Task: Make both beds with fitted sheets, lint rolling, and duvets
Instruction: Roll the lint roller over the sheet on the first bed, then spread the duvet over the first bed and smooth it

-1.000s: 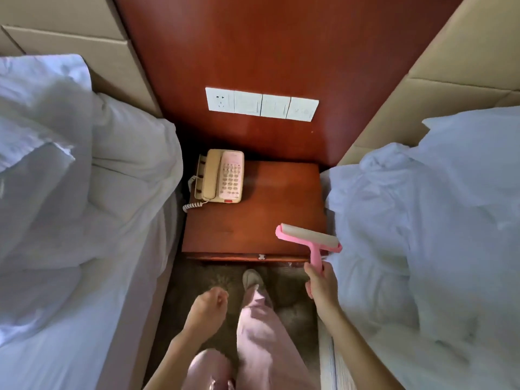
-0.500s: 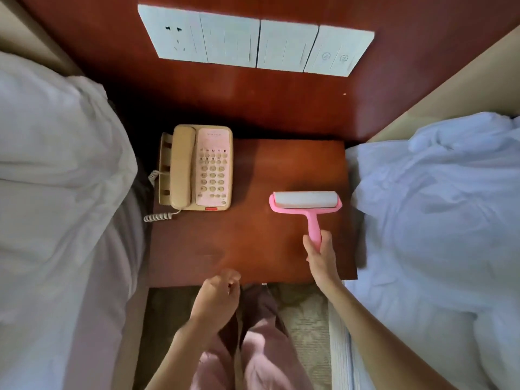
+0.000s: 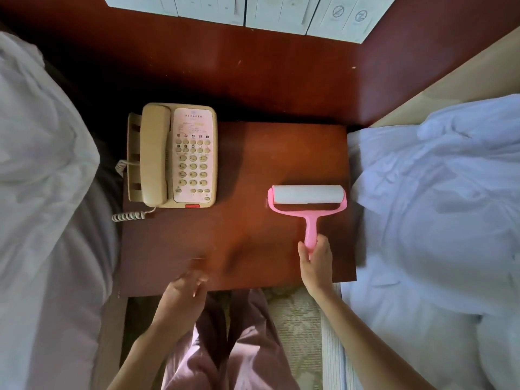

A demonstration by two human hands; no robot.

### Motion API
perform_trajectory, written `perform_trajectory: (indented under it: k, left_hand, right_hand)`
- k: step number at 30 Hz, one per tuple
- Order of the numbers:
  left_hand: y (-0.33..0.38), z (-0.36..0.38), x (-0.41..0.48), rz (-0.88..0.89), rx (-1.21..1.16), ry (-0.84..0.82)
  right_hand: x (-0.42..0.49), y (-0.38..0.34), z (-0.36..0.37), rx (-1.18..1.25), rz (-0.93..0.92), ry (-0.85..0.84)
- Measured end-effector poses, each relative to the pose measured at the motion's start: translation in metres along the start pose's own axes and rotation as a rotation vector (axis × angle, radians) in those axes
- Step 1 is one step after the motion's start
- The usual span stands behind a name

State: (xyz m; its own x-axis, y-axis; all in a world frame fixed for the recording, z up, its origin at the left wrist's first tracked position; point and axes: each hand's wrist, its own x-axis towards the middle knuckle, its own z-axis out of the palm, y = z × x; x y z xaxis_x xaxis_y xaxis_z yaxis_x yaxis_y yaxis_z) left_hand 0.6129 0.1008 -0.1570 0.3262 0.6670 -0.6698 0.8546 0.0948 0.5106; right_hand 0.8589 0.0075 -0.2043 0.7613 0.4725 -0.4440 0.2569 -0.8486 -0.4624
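I am gripping the lint roller (image 3: 308, 204) handle with my right hand (image 3: 315, 261), and its roll is lying on the tabletop (image 3: 253, 164) just ahead. My left hand (image 3: 183, 291) is blurring, possibly curled; I cannot tell. Risk: the sticky roll snagging the bedding (image 3: 422, 192) just right of it.

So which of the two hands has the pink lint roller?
The right hand: it grips the lint roller by the end of its handle. The left hand, blurred, is over the nightstand, well apart from it.

Pink lint roller (image 3: 307, 205), beige telephone (image 3: 172, 155), reddish-brown nightstand (image 3: 253, 164), white bedding (image 3: 439, 192)
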Motion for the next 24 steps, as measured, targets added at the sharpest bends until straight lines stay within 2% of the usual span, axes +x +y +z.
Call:
perform_trajectory:
  k: [4,9,11,15,20,24]
  left_hand:
    - [0.009,0.005,0.003,-0.001,-0.038,-0.021]
    - [0.025,0.001,0.002,0.026,-0.055,0.025]
    - [0.031,-0.007,-0.004,0.029,-0.050,0.058]
    - [0.039,-0.035,-0.033,0.021,-0.079,0.134]
    - [0.044,-0.096,-0.101,-0.002,-0.123,0.338]
    - [0.023,-0.147,-0.163,-0.129,-0.186,0.491]
  right_hand:
    - [0.002,-0.005,-0.006,-0.152,-0.008,-0.018]
    - [-0.007,-0.020,-0.023,-0.147,0.112,-0.055]
    - [-0.015,-0.030,-0.034,-0.146,0.100,-0.028]
    - [-0.044,-0.064,-0.054,-0.125,-0.057,-0.046]
    - [-0.093,-0.135,-0.065,-0.166,-0.267,-0.318]
    - [-0.139,-0.212,-0.069,-0.224,-0.496,-0.546]
